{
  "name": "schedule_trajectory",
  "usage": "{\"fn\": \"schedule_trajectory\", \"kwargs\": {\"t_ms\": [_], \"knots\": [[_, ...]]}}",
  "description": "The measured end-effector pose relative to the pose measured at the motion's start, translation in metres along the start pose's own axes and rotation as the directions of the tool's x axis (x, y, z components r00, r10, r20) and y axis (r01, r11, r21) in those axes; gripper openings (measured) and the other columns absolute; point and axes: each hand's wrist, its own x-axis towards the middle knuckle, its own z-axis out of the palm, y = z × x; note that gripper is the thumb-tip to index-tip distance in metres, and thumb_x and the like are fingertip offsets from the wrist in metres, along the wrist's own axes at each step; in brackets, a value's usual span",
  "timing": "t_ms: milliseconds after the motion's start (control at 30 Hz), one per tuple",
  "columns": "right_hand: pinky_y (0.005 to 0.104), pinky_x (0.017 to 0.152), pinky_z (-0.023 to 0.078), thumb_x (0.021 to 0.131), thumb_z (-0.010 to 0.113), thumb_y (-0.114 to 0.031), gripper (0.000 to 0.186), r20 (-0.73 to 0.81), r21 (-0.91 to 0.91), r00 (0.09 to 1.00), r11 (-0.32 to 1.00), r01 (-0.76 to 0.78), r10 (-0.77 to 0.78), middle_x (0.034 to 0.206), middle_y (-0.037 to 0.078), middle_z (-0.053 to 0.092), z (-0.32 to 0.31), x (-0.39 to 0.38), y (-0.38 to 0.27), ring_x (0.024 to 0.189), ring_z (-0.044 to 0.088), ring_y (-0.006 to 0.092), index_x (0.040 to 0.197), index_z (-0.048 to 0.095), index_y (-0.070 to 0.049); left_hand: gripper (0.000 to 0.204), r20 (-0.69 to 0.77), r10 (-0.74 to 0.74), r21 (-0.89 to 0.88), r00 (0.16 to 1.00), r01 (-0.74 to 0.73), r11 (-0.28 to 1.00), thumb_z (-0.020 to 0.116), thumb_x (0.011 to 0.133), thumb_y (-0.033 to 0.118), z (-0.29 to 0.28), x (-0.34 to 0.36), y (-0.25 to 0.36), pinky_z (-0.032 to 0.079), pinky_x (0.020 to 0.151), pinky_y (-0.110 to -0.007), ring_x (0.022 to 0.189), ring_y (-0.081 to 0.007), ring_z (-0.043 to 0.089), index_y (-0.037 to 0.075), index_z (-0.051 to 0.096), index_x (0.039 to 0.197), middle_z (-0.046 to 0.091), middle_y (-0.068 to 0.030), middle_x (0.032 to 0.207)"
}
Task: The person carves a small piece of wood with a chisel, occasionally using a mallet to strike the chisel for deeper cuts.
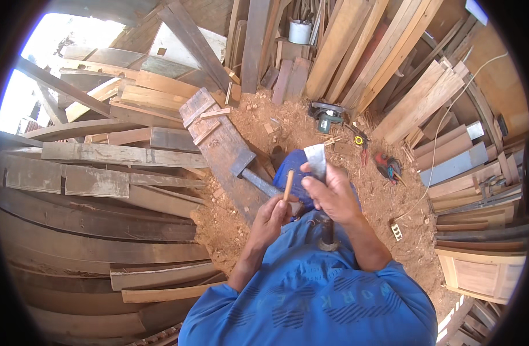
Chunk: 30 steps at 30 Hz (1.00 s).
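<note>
My left hand (268,221) is closed, pinching a thin wooden stick (288,185) that points up and away. My right hand (337,198) is wrapped round a wide chisel; its flat metal blade (316,161) rises above the fingers. Below that hand shows the chisel's dark handle (328,232), with a ring at its end near my shirt. The stick and the blade are apart, side by side. To the left, a mallet (242,163) with a dark block head lies on a worn plank (200,124), its handle reaching toward my left hand.
Sawdust and chips cover the floor. Ahead lie a green power tool (328,118), a yellow tape measure (359,140) and red-handled pliers (365,157). A red and black item (388,166) and a socket strip (396,232) lie to the right. Stacked boards (97,181) crowd both sides.
</note>
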Motion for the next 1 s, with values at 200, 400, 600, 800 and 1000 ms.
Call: {"fn": "schedule_trajectory", "kwargs": {"t_ms": [200, 400, 600, 800, 1000], "knots": [[0.0202, 0.046, 0.039, 0.098, 0.054, -0.021, 0.020, -0.014, -0.038, 0.998, 0.997, 0.061, -0.061, 0.069, -0.003, 0.050, -0.002, 0.014, 0.021, 0.051, 0.042, 0.0029, 0.104, 0.057, -0.002, 0.027, 0.144, 0.012, -0.159, 0.990, 0.012, 0.987, 0.041, 0.104, 0.025, 0.005, 0.013, 0.000, 0.034, 0.050, -0.020, 0.056, -0.0037, 0.040, 0.004, 0.059, 0.101, 0.046, 0.0038, 0.065], [0.0250, 0.049, 0.044, 0.103, 0.040, -0.019, 0.021, -0.079, 0.524, 0.988, 0.848, -0.074, 0.134, 0.078, 0.004, 0.054, 0.010, 0.003, 0.018, 0.055, 0.048, 0.0075, 0.114, 0.049, -0.004, 0.034, -0.023, -0.039, -0.344, 0.999, 0.029, 0.938, 0.038, 0.105, 0.031, -0.001, 0.039, -0.006, 0.021, 0.041, -0.021, 0.044, -0.0029, 0.027, 0.008, 0.055, 0.086, 0.035, 0.0076, 0.053], [0.0261, 0.048, 0.042, 0.102, 0.042, -0.022, 0.018, 0.279, 0.544, 0.915, 0.738, -0.400, 0.291, 0.071, 0.000, 0.046, 0.049, -0.022, 0.018, 0.051, 0.041, 0.0071, 0.107, 0.048, -0.006, 0.030, -0.100, 0.198, -0.046, 0.975, -0.204, 0.978, 0.040, 0.104, 0.024, -0.007, 0.055, 0.024, 0.036, 0.052, -0.023, 0.060, -0.0037, 0.043, 0.009, 0.053, 0.082, 0.047, 0.0068, 0.067], [0.0248, 0.046, 0.041, 0.102, 0.041, -0.023, 0.016, 0.146, 0.498, 0.971, 0.834, -0.236, 0.188, 0.068, -0.002, 0.039, 0.034, -0.036, -0.007, 0.049, 0.036, 0.0052, 0.102, 0.047, -0.008, 0.028, 0.070, 0.263, 0.352, 0.962, -0.270, 0.896, 0.043, 0.101, 0.020, -0.006, 0.011, 0.010, 0.039, 0.052, -0.031, 0.056, -0.0139, 0.050, 0.003, 0.053, 0.081, 0.048, -0.0067, 0.061], [0.0248, 0.047, 0.041, 0.102, 0.043, -0.023, 0.016, 0.169, 0.577, 0.927, 0.729, -0.370, 0.336, 0.069, -0.002, 0.041, 0.035, -0.033, 0.011, 0.051, 0.038, 0.0050, 0.101, 0.047, -0.008, 0.033, -0.150, -0.068, -0.166, 0.986, 0.043, 0.985, 0.040, 0.104, 0.027, -0.031, 0.012, -0.024, 0.039, 0.052, -0.026, 0.060, -0.0055, 0.048, 0.004, 0.057, 0.087, 0.053, 0.0028, 0.068]]}}
